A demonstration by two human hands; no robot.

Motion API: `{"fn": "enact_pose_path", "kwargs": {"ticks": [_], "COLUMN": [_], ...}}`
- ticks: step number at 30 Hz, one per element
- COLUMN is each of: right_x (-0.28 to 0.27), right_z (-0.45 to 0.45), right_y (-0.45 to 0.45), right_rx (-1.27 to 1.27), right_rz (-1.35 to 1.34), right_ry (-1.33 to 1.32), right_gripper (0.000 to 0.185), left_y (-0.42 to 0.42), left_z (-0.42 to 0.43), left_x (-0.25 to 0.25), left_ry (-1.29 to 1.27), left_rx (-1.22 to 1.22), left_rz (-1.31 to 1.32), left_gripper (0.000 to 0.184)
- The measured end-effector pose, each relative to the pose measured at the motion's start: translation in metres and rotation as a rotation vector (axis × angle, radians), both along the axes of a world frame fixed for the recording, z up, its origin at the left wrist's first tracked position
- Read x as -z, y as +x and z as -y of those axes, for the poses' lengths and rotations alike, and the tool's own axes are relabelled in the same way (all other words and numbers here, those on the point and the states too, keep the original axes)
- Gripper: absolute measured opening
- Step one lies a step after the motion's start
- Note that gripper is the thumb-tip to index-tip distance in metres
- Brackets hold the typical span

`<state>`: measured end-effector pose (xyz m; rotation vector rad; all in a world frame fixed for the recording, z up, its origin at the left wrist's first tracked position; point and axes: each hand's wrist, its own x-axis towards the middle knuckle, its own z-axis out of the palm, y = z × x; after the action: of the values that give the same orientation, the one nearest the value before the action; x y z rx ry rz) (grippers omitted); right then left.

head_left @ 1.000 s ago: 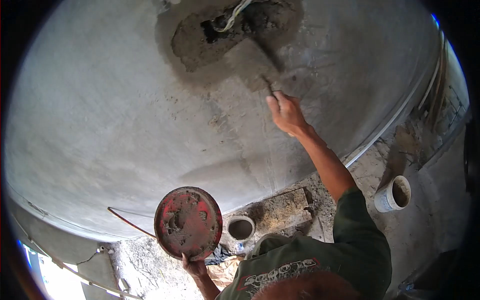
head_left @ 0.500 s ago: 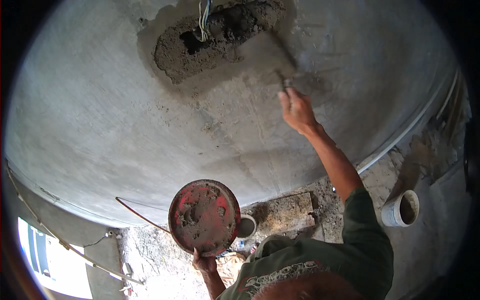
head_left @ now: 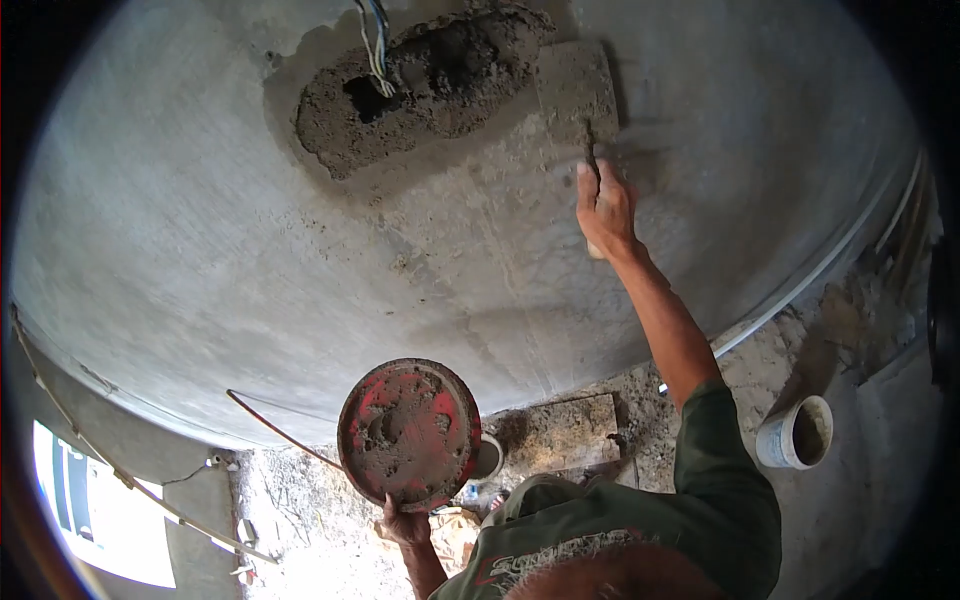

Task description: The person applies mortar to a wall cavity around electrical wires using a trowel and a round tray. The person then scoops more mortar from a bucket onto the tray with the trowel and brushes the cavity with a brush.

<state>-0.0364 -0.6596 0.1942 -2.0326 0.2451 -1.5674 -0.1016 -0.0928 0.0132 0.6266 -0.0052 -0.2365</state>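
My right hand (head_left: 609,212) is closed round the handle of a trowel (head_left: 577,92), whose wide, mortar-smeared blade lies at the wall just right of a rough mortar patch (head_left: 345,140). Whether the blade touches the wall I cannot tell. Within the patch is a dark hole (head_left: 368,99), from which several electrical wires (head_left: 376,50) hang out. Down at the lower middle, my left hand (head_left: 407,522) grips the near rim of a round red lid-like pan (head_left: 455,425) with wet mortar (head_left: 408,462) spread over it. The thumb shows on the rim; the other fingers are mostly hidden underneath.
Grey plastered wall (head_left: 250,270) fills the upper view. On the floor at right stands a white bucket (head_left: 777,440). A smaller container (head_left: 490,455) sits beside the pan, near a dirty board (head_left: 560,432). A pale pipe (head_left: 790,290) runs along the right, and a thin rod (head_left: 280,430) leans at left.
The trowel has swung right and turned more upright, from the patch's right end to the wall beside it. My left hand and the pan have stayed nearly still. The view has shifted slightly.
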Motion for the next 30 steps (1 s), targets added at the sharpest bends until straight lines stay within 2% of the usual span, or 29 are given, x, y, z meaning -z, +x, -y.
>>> {"fn": "enact_pose_path", "kwargs": {"ticks": [2, 4, 5, 8, 9, 11, 13, 14, 15, 16, 17, 18, 19, 20, 22, 24, 26, 29, 30], "right_x": [0.007, 0.014, 0.014, 0.003, 0.005, 0.015, 0.022, 0.034, 0.052, 0.075, 0.098, 0.121, 0.148, 0.176, 0.196, 0.202, 0.206, 0.247, 0.275], "right_z": [-0.005, -0.01, -0.009, -0.008, 0.003, 0.014, -0.001, -0.015, -0.03, -0.043, -0.052, -0.059, -0.064, -0.059, -0.048, -0.086, -0.092, -0.113, -0.116], "right_y": [0.002, -0.002, -0.005, -0.013, -0.011, -0.012, -0.028, -0.031, -0.034, -0.039, -0.039, -0.04, -0.034, -0.034, -0.042, -0.056, -0.055, -0.053, -0.063], "right_rx": [0.016, -0.079, -0.075, -0.028, 0.049, 0.148, -0.148, -0.227, -0.307, -0.41, -0.42, -0.405, -0.438, -0.376, -0.304, -0.263, -0.243, -0.26, -0.233], "right_rz": [-0.042, -0.095, -0.093, 0.041, 0.075, 0.047, -0.089, -0.155, -0.223, -0.3, -0.319, -0.325, -0.392, -0.467, -0.549, -0.372, -0.335, -0.315, -0.532], "right_ry": [0.022, -0.258, -0.262, 0.158, 0.141, -0.04, -0.289, -0.294, -0.298, -0.258, -0.272, -0.293, -0.258, -0.336, -0.422, -0.446, -0.433, -0.293, -0.257], "right_gripper": [0.022, 0.023, 0.023, 0.024, 0.023, 0.021, 0.019, 0.018, 0.017, 0.017, 0.017, 0.016, 0.016, 0.017, 0.018, 0.022, 0.024, 0.027, 0.029], "left_y": [-0.004, -0.004, -0.003, -0.002, -0.004, 0.002, 0.006, 0.006, 0.004, 0.005, 0.002, -0.004, 0.002, -0.011, -0.022, -0.046, -0.057, -0.074, -0.08], "left_z": [0.009, 0.015, 0.018, 0.007, 0.015, 0.002, -0.01, 0.006, 0.027, 0.011, 0.017, 0.022, 0.003, 0.029, 0.004, -0.036, -0.074, -0.108, -0.118], "left_x": [-0.006, -0.009, -0.008, 0.002, -0.005, 0.003, 0.015, 0.002, -0.022, -0.004, -0.01, -0.013, -0.001, -0.024, -0.005, -0.004, 0.013, 0.019, 0.02], "left_ry": [0.001, 0.017, 0.03, 0.009, 0.053, 0.1, 0.19, 0.077, 0.128, 0.054, 0.086, 0.006, -0.074, 0.086, -0.019, 0.026, -0.056, -0.009, -0.007], "left_rx": [-0.021, -0.026, -0.033, 0.029, -0.001, 0.058, -0.025, -0.016, -0.041, -0.008, -0.037, 0.019, 0.182, -0.081, -0.012, -0.085, -0.084, -0.143, -0.149], "left_rz": [-0.006, 0.021, 0.042, -0.014, 0.043, -0.021, -0.061, -0.04, -0.055, -0.063, -0.09, -0.036, -0.016, -0.161, -0.205, -0.226, -0.255, -0.239, -0.248], "left_gripper": [0.063, 0.064, 0.064, 0.065, 0.065, 0.062, 0.054, 0.051, 0.05, 0.051, 0.05, 0.049, 0.047, 0.043, 0.039, 0.039, 0.043, 0.052, 0.052]}}
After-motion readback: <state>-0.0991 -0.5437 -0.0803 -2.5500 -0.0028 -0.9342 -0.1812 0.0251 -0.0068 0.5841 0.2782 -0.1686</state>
